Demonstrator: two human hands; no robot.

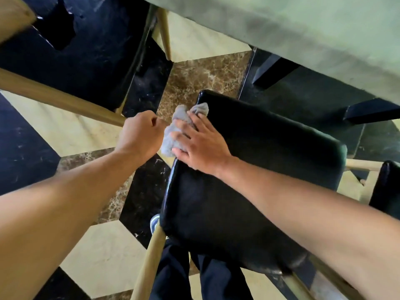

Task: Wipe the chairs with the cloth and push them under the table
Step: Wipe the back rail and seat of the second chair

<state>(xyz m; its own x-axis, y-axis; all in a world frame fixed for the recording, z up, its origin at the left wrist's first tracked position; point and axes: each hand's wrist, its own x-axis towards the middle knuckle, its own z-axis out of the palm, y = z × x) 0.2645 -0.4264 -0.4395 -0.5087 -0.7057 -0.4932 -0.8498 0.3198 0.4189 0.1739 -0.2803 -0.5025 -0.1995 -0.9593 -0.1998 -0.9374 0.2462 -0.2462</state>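
Note:
A chair with a black padded seat [249,169] stands below me, partly out from the pale green table [303,29]. My right hand [199,144] lies flat with straight fingers on a crumpled grey cloth [173,135], pressing it onto the seat's left edge. Just left of the cloth, my left hand [140,133] is curled where a wooden rail [65,100] ends beneath it, and it seems to grip that rail. A second chair with a black seat [82,50] stands at the upper left.
The floor has cream, black and brown marble tiles [199,79]. Black table legs [272,70] stand under the table's edge. Another dark chair part [387,187] shows at the right. My dark trousers [216,278] and a shoe are behind the seat.

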